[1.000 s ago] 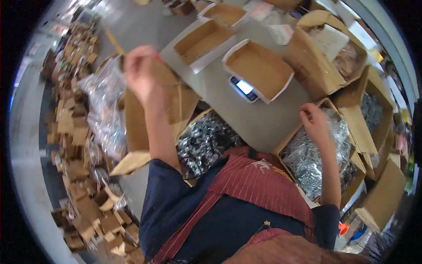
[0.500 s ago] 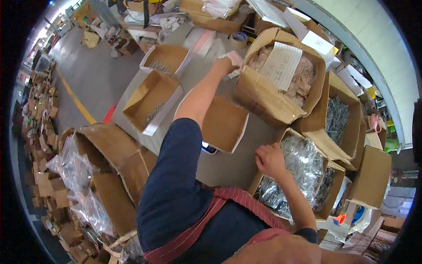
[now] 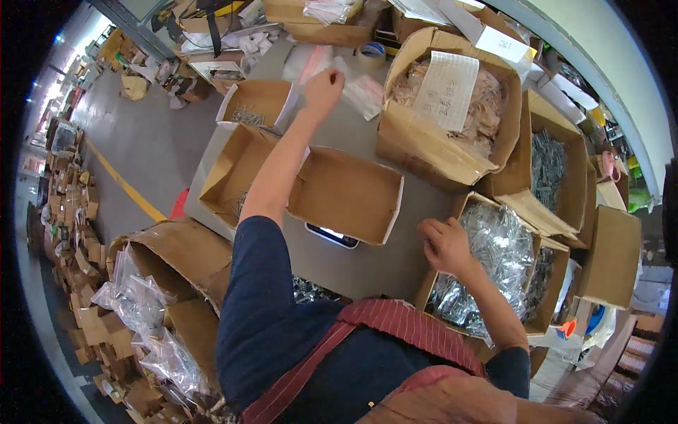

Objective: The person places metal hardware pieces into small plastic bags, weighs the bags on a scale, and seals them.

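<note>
My left hand (image 3: 324, 92) is stretched out over the far part of the table, fingers curled in and nothing visible in them. Beside it lie flat clear plastic bags, one stack with a pink strip (image 3: 311, 65) and another stack (image 3: 362, 93) to its right. Close to the near right box, my right hand (image 3: 446, 245) hovers with bent, closed fingers and no item showing. That box holds clear plastic packets (image 3: 487, 261). Between my hands an open cardboard tray (image 3: 346, 187) sits on a device with a lit display (image 3: 332, 235), mostly hidden beneath it.
Two cardboard trays with small metal parts, a farther one (image 3: 261, 95) and a nearer one (image 3: 229, 173), stand at left. A large carton (image 3: 431, 152) with a paper sheet and a carton of metal pieces (image 3: 547, 169) stand at right. A tape roll (image 3: 371, 54) lies behind.
My left hand has left the right-hand stack of bags and moved left, toward the pink-striped one. My right hand has shifted only slightly, still by the box of packets. The view has shifted a little.
</note>
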A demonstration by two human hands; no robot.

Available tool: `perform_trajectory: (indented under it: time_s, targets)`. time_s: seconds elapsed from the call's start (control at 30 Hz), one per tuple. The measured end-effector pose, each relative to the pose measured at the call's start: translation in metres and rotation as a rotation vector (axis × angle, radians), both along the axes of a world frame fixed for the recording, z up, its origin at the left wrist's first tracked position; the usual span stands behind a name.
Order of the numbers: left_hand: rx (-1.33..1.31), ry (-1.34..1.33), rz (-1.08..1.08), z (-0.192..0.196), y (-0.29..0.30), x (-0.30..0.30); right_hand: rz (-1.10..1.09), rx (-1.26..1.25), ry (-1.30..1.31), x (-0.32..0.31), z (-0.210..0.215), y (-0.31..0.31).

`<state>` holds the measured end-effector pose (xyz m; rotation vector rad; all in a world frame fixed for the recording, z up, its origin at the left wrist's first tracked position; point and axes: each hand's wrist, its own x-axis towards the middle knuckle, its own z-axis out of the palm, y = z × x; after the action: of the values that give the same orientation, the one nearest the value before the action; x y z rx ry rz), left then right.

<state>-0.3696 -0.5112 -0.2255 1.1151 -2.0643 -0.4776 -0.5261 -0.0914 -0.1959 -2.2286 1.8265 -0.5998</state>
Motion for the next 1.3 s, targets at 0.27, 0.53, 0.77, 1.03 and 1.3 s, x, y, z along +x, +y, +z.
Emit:
perform_trajectory:
  time_s: [0.27,0.53,0.77,1.03,1.3]
  targets:
    - [-0.686,0.248,-0.450,0.128,0.213,-0.014,-0.269,-0.234,-0.324,0.010,0.119,0.003]
    - [-0.520,0.144,-0.660,0.148,0.363,-0.014,-0.274,-0.379,-0.219,0.013,0.127,0.095]
    - [0.366,0.116,-0.691,0.136,0.457,-0.005,-0.419,0.071,-0.883,0.011,0.101,0.179]
    - [0.054,-0.177,-0.748,0.148,0.524,-0.032,-0.107,0.263,-1.010,-0.044,0.090,0.254]
    - [-0.034,-0.284,-0.740,0.187,0.612,-0.082,-0.182,0.040,-1.091,-0.077,0.083,0.319]
